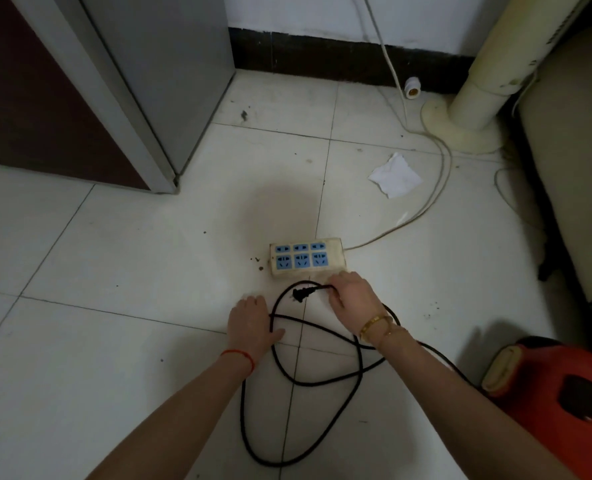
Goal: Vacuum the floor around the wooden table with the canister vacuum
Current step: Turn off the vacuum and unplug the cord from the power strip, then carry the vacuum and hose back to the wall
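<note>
Right hand (351, 294) pinches plug (299, 294) beside power strip (306, 258).

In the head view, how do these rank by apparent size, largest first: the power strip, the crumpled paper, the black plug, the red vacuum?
1. red vacuum, though cut off by the frame and nearest the camera
2. power strip
3. crumpled paper, close to the strip in size and lying farther away, so this order is unsure
4. black plug
</note>
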Demonstrator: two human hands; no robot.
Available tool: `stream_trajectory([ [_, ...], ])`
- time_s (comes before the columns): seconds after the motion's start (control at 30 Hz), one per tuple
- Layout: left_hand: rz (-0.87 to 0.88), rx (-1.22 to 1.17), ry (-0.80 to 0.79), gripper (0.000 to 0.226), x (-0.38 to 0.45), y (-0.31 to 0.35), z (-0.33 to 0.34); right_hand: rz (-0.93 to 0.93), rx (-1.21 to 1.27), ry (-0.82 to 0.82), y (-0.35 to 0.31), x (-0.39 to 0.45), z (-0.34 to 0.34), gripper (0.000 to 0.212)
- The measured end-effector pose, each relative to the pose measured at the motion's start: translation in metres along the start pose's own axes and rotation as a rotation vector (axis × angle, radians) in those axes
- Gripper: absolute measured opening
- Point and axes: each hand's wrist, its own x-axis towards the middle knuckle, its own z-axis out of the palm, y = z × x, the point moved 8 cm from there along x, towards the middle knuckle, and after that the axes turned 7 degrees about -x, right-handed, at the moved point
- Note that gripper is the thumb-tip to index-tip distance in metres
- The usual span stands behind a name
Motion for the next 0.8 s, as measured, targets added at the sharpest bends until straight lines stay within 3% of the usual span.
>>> stream_trajectory([
  [0.27,-0.142,-0.095,-0.109,0.03,-0.006,-0.002,0.018,0.201,-0.051,-0.136,0.028,-0.033,0.022,0.043],
  [0.47,-0.224,-0.498,-0.152,0.022,-0.012,0.016,0.006,0.371,0.086,-0.239,0.045,-0.05,0.032,0.05],
  [0.63,-0.299,-1.042,-0.341,0.014,-0.023,0.061,-0.017,0.616,0.441,-0.059,0.06,-0.067,0.015,0.038],
  [0.8,-0.301,-1.24,-0.476,0.019,-0.038,0.121,-0.038,0.763,0.692,0.155,0.072,-0.08,-0.026,0.031],
])
